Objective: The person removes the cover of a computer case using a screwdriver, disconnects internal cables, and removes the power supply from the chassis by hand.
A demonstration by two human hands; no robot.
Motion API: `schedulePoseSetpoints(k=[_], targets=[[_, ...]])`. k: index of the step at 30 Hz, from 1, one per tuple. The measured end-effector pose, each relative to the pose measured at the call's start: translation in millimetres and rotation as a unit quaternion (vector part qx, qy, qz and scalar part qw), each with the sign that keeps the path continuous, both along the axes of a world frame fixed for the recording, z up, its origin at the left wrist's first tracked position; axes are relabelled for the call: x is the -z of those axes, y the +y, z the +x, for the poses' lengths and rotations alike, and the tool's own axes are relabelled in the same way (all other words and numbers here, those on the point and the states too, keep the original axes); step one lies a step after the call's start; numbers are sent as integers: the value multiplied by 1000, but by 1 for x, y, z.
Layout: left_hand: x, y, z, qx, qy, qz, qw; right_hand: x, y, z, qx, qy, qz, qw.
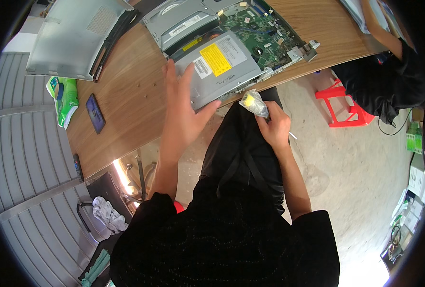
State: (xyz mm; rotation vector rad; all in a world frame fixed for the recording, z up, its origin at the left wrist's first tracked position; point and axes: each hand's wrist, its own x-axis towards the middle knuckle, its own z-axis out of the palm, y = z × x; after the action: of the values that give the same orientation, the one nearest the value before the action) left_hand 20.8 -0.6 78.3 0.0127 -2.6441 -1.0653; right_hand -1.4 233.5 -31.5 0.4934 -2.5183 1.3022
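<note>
Gripping a clear, yellow-centred object (253, 102), the right hand (275, 125) stands over the lap beside the front edge of the tabletop (126, 95). The object looks light, its crinkled clear surface perhaps slippery; the end inside the fist is hidden. A thin white rod (293, 136) shows past that hand, its connection unclear. The left hand (184, 115) is spread open, blurred, at the left end of the silver drive (227, 62); contact cannot be told. The drive lies label up in the opened metal case (174, 36). It seems stiff, smooth and moderately heavy, best held by its two opposite side edges. Beyond it, the green circuit board (272, 40) looks fragile, a poor place for fingers to press.
</note>
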Motion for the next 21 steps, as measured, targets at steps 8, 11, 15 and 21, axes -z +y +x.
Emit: schedulePoseSetpoints(k=[8,11,15,21], targets=[[-21,24,-55,100,-36,-210,972,-2,-1,0,-3,-3,6,1000],[-22,22,-65,91,-43,-226,969,-3,0,0,0,-18,8,1000],[-20,21,-70,123,6,-198,972,-2,3,1,10,-33,0,999],[-18,15,-67,119,35,-217,968,-2,1,-2,1,-26,6,1000]])
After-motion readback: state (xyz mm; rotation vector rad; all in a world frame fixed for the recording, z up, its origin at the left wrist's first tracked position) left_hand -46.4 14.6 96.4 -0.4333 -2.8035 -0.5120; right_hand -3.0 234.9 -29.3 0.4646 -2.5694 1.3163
